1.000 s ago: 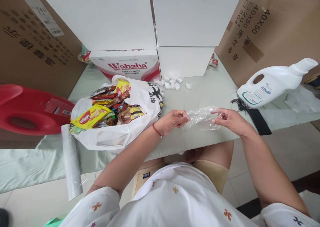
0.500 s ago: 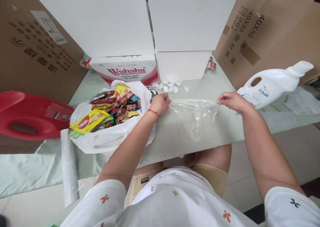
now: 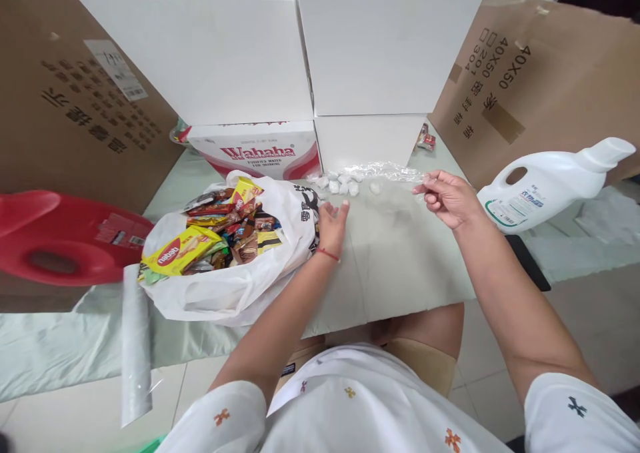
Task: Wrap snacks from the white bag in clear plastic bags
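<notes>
My right hand (image 3: 446, 196) pinches one end of a clear plastic bag (image 3: 383, 170). The thin film trails left from those fingers, in front of the lower white box. My left hand (image 3: 333, 225) is empty, its fingers apart, beside the right edge of a white carrier bag (image 3: 255, 290). That bag stands wide at the mouth and is heaped with wrapped snacks, a yellow nabati packet (image 3: 183, 246) on top. Just beyond my left hand lie several small white crumpled bundles (image 3: 343, 184), with the clear film passing right behind them.
A red jug (image 3: 70, 233) and an upright roll of clear film (image 3: 136, 346) stand at left. White boxes (image 3: 385, 46) and a Wahaha carton (image 3: 260, 152) wall off the back. A white detergent bottle (image 3: 545, 186) leans at right, near a dark flat object (image 3: 527, 261). Cardboard (image 3: 545, 73) flanks the table.
My left hand has let go of the clear bag. The bag, stretched between both hands before, now streams toward the back from my right hand. The view has shifted slightly.
</notes>
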Demonstrator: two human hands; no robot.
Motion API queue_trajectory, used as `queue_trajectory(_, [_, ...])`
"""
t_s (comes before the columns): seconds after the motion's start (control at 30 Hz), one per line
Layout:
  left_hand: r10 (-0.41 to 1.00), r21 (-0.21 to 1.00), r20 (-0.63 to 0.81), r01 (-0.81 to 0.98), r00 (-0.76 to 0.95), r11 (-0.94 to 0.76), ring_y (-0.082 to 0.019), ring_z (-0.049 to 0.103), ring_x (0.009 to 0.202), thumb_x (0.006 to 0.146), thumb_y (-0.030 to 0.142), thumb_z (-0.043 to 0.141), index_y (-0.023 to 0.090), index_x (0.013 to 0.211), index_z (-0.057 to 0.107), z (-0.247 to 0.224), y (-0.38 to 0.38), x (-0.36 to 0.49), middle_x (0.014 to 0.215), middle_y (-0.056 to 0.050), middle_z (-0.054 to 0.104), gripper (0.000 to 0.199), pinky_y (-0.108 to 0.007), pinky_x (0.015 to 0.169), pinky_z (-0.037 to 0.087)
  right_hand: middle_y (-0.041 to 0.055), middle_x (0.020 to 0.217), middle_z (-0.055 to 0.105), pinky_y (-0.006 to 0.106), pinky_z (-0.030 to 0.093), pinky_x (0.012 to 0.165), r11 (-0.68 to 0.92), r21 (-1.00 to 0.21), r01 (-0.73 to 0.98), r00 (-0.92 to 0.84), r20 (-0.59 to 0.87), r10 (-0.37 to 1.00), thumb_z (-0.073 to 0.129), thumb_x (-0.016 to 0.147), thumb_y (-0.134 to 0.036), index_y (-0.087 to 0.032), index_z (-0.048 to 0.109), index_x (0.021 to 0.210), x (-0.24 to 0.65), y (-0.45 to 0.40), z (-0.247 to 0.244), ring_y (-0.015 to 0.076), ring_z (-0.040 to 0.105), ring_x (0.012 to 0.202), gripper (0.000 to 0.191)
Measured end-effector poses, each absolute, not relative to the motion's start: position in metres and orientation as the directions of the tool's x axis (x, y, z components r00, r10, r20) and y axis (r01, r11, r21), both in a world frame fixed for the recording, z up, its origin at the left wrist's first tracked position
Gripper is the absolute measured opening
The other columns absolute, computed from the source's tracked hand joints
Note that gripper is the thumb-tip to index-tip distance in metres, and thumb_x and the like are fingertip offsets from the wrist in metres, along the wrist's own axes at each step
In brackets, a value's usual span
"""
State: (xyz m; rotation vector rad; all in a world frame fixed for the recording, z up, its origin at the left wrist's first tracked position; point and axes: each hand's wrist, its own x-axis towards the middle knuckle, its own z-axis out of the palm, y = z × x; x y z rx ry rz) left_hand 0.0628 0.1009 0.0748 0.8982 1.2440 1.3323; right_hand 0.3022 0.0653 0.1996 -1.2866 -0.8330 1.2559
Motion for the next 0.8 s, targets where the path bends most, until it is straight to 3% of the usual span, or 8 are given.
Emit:
queue_trajectory(0.1, [0.951, 0.904, -0.297, -0.296, 0.084, 0.308, -0.027, 0.029, 0.151, 0.081, 0.061, 0.071, 0.023, 0.138, 0.044, 0.057, 0.067, 0.080, 0.161, -0.016, 0.034, 0.074, -0.042, 0.121, 0.027, 0.0067, 0.075, 0.073, 0.009, 0.027, 0.034, -0.257, -0.905, -0.338, 0.038, -0.286, 0.958, 0.082, 0.072, -0.020, -0.016, 0.061, 0.083, 0.287, 0.041, 0.212, 0.0025, 0.044, 0.044, 0.024])
queue_trajectory(0.2, [0.889, 0.833, -0.302, -0.359, 0.345, 0.422, -0.028, 0.020, 0.155, 0.080, 0.069, 0.068, 0.022, 0.130, 0.055, 0.061, 0.059, 0.091, 0.161, -0.015, 0.037, 0.070, -0.049, 0.124, 0.014, 0.0057, 0.073, 0.072, 0.007, 0.029, 0.032, -0.326, -0.835, -0.442, -0.067, -0.332, 0.941, 0.080, 0.073, -0.017, -0.016, 0.063, 0.084, 0.281, 0.024, 0.221, 0.0019, 0.043, 0.042, 0.021])
queue_trajectory(0.37, [0.630, 0.624, -0.184, -0.406, 0.754, 0.668, -0.034, 0.054, 0.133, 0.077, 0.059, 0.077, 0.018, 0.113, 0.067, 0.079, 0.058, 0.102, 0.125, -0.018, 0.068, 0.056, -0.054, 0.111, 0.038, 0.0012, 0.070, 0.069, 0.005, 0.031, 0.030, -0.383, -0.751, -0.538, -0.114, -0.385, 0.916, 0.072, 0.083, -0.016, -0.016, 0.064, 0.088, 0.297, 0.020, 0.215, 0.0009, 0.042, 0.039, 0.009])
queue_trajectory(0.47, [0.652, 0.527, -0.274, -0.456, 0.707, 0.717, -0.019, 0.070, 0.087, 0.072, 0.036, 0.087, 0.016, 0.096, 0.068, 0.079, 0.050, 0.103, 0.086, -0.005, 0.071, 0.036, -0.041, 0.095, 0.052, -0.0014, 0.066, 0.064, 0.004, 0.029, 0.029, -0.347, -0.711, -0.612, -0.026, -0.420, 0.907, 0.066, 0.087, -0.012, -0.016, 0.063, 0.087, 0.317, 0.031, 0.193, -0.0003, 0.039, 0.037, 0.004])
queue_trajectory(0.57, [0.734, 0.520, -0.415, -0.522, 0.538, 0.676, -0.008, 0.057, 0.055, 0.066, 0.024, 0.090, 0.017, 0.082, 0.058, 0.073, 0.046, 0.100, 0.067, 0.006, 0.059, 0.036, -0.030, 0.072, 0.054, 0.0029, 0.072, 0.066, 0.006, 0.038, 0.034, -0.298, -0.715, -0.632, 0.128, -0.475, 0.870, 0.060, 0.093, -0.015, -0.014, 0.060, 0.086, 0.329, 0.040, 0.162, 0.0018, 0.048, 0.042, 0.007])
queue_trajectory(0.67, [0.809, 0.574, -0.474, -0.575, 0.348, 0.583, -0.006, 0.051, 0.049, 0.069, 0.029, 0.087, 0.020, 0.078, 0.049, 0.066, 0.048, 0.095, 0.059, 0.010, 0.049, 0.040, -0.025, 0.061, 0.050, 0.0141, 0.089, 0.071, 0.023, 0.061, 0.056, -0.343, -0.738, -0.581, 0.209, -0.542, 0.814, 0.058, 0.096, -0.042, -0.014, 0.059, 0.094, 0.321, 0.038, 0.129, 0.0149, 0.069, 0.069, 0.029])
queue_trajectory(0.73, [0.841, 0.630, -0.483, -0.571, 0.243, 0.526, -0.007, 0.052, 0.049, 0.072, 0.033, 0.084, 0.021, 0.077, 0.045, 0.062, 0.049, 0.094, 0.056, 0.010, 0.045, 0.041, -0.022, 0.057, 0.046, 0.0190, 0.098, 0.071, 0.038, 0.065, 0.068, -0.426, -0.736, -0.526, 0.174, -0.583, 0.793, 0.056, 0.091, -0.065, -0.014, 0.058, 0.099, 0.304, 0.031, 0.109, 0.0251, 0.073, 0.088, 0.052])
queue_trajectory(0.8, [0.858, 0.676, -0.474, -0.545, 0.195, 0.497, -0.007, 0.052, 0.049, 0.074, 0.038, 0.082, 0.021, 0.078, 0.044, 0.057, 0.050, 0.094, 0.056, 0.010, 0.044, 0.042, -0.021, 0.054, 0.044, 0.0186, 0.101, 0.071, 0.041, 0.064, 0.070, -0.484, -0.762, -0.430, 0.140, -0.586, 0.798, 0.061, 0.083, -0.072, -0.015, 0.059, 0.100, 0.284, 0.025, 0.091, 0.0275, 0.072, 0.092, 0.060])
